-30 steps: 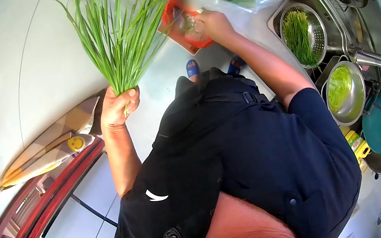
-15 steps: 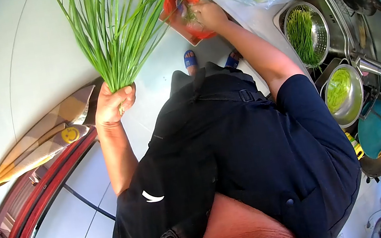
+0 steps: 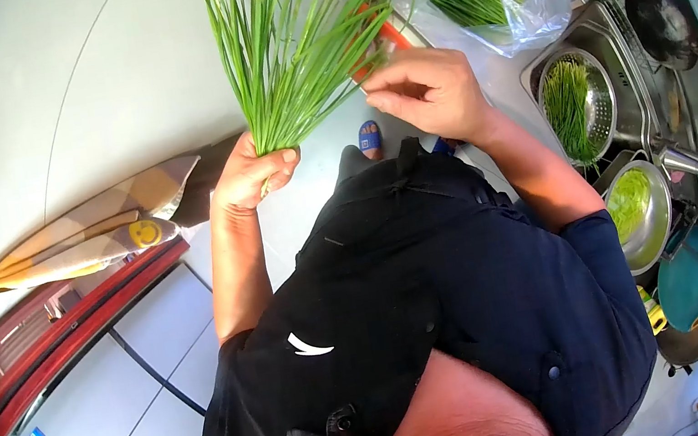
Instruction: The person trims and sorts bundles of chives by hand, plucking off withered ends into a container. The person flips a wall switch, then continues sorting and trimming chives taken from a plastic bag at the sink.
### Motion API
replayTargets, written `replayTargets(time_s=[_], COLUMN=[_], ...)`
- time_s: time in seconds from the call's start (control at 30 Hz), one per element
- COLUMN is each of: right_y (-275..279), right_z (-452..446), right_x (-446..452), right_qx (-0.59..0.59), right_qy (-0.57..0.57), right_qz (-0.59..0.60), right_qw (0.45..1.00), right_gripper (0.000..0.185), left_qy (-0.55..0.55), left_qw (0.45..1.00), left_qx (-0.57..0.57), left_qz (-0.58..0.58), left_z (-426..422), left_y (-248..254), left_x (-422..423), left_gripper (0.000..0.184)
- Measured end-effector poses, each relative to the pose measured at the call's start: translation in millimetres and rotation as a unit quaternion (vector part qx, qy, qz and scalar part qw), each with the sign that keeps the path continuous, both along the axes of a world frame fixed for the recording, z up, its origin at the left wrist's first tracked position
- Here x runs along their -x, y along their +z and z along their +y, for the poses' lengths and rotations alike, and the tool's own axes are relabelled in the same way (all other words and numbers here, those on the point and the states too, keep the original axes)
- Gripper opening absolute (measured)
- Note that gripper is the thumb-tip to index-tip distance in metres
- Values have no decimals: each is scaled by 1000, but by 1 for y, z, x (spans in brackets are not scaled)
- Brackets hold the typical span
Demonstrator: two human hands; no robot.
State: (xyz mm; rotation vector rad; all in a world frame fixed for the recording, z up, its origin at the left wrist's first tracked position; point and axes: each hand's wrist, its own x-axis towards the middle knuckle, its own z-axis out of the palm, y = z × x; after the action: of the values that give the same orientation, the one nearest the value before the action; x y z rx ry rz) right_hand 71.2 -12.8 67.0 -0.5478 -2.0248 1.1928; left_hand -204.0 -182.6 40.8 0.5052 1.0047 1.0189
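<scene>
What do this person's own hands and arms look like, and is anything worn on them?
The left hand and right hand are ordinary five-fingered human hands, with no gloves, rings or watch visible. Both forearms are uncovered. The right sleeve is short, plain and dark navy; the left sleeve is also short and looks nearly black.

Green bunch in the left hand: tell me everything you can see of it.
The green bunch is of long, thin, glossy leaves, apparently fresh. The left hand grips it near the base, pale ends poking out below the fist. Above, it fans out loosely, some tips cut off by the picture's edge. Leaves on one side cross in front of the red container; whether the right hand touches them is unclear.
</scene>
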Motion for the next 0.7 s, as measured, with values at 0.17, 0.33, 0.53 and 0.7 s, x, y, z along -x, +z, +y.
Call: replayTargets(time_s=[0.17, 0.33, 0.53, 0.7], right_y=[44, 39, 48, 56], right_z=[5, 13, 13, 18], right_x=[11, 9, -3, -4], right_qx=[-69, -162, -138, -111], right_qy=[-57, -128, -154, -114], right_qz=[-1, -52, -183, -259], right_qw=[996, 977, 961, 953], right_gripper=[30, 28, 33, 32], left_qy=[-19, -40, -57, -82], left_qw=[999, 998, 997, 994], left_qx=[18, 18, 12, 8], left_qz=[26, 37, 57, 66], left_z=[14, 23, 31, 38], left_y=[3, 4, 6, 7], left_x=[-16, -30, -37, -40], left_gripper=[6, 6, 7, 6])
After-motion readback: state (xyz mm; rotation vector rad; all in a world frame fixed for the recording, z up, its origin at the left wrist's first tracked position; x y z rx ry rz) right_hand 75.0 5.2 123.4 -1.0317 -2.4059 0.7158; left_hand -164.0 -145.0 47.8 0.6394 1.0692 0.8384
